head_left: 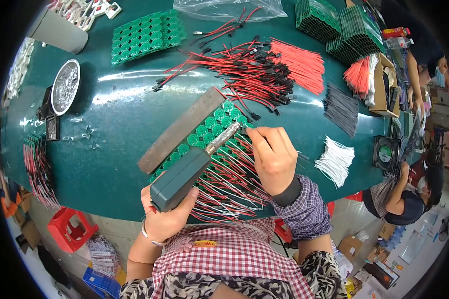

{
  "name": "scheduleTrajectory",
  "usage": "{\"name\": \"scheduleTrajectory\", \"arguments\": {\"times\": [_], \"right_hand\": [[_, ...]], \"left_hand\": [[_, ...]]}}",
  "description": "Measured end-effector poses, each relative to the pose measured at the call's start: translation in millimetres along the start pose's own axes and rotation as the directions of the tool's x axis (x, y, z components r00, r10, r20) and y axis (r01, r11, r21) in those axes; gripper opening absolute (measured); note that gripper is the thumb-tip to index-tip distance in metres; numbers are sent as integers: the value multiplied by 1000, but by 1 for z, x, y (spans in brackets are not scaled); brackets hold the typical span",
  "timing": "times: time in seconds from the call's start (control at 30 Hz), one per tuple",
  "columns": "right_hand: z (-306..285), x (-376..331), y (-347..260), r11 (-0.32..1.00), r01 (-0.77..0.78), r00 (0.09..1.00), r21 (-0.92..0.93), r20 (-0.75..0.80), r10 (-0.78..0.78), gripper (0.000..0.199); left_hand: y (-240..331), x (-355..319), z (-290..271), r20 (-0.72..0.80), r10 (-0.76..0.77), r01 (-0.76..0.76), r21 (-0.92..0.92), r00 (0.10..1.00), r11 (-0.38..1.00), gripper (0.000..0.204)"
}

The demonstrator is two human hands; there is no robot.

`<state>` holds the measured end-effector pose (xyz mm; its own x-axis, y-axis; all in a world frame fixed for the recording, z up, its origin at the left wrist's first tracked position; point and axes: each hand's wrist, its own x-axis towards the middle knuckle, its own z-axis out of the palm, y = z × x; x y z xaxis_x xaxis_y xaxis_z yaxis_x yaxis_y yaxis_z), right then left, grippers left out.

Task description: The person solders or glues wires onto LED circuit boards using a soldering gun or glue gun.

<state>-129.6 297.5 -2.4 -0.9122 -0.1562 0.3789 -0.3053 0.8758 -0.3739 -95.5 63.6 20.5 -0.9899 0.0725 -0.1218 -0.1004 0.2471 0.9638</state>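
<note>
Left hand (pixel 167 217), one: closed around the dark green body of a soldering tool (pixel 184 174), below the near left end of the green disc panel (pixel 201 131). Right hand (pixel 274 157), one: thumb and fingertips pinched together just beside the panel's far right corner; whatever thin item sits between them is too small to tell. Panel, one: on the surface (pixel 110 164), long axis slanting from near left to far right; the right hand is nearer its far right corner, where the tool's metal tip also ends, close by the pinch. Bar, grey-brown (pixel 181 130), one: along the panel's far left edge, roughly parallel. Wires, red and white (pixel 229 189), many: trailing from the panel toward the person. Connector leads, red and black (pixel 257 70), heaped: beyond the panel.
</note>
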Motion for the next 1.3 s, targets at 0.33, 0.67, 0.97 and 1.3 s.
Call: {"name": "scheduleTrajectory", "arguments": {"times": [0.33, 0.67, 0.97, 1.3], "right_hand": [[1, -3, 4, 997, 47, 999, -62, 26, -46, 30], [0, -1, 4, 996, 56, 998, -74, 32, -54, 30], [-2, 0, -1, 999, 7, 1000, -46, 27, -6, 31], [-1, -1, 1, 998, 34, 999, -57, 4, -33, 31]], "left_hand": [[2, 4, 1, 36, 64, -66, 71, 997, 995, 18], [-7, -17, -7, -9, -11, 11, 59, 1000, 998, 23], [5, -16, -9, -73, -198, 195, -48, 978, 980, 23], [8, -17, -10, -92, -218, 211, -84, 972, 974, 25]]}}
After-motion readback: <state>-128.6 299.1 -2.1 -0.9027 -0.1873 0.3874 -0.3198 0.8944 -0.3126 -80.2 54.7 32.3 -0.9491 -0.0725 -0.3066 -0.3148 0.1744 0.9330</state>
